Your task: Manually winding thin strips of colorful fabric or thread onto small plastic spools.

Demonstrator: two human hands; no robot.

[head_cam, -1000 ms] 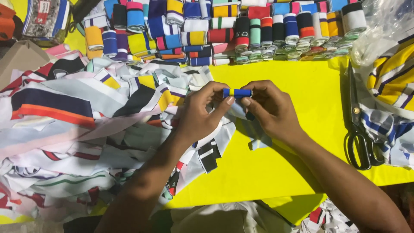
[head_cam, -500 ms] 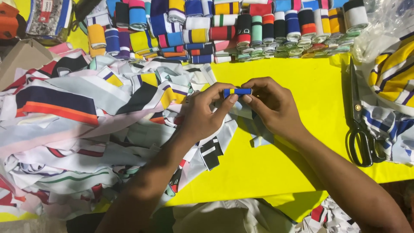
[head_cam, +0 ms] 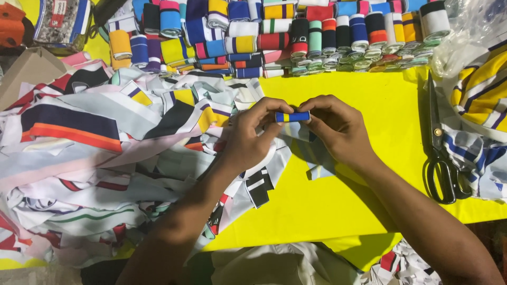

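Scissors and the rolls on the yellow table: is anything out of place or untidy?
Nothing looks damaged. The scissors lie flat on the yellow table, partly on striped cloth at the right edge. The rolls at the back are stacked tightly. Only the pile of cloth strips on the left is loose and tangled. Both hands hold one small blue roll.

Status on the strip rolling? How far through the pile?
Done: many rolled strips stacked along the yellow table's far edge. In hand: left hand and right hand pinch a blue-and-yellow roll. Left: a big heap of loose strips.
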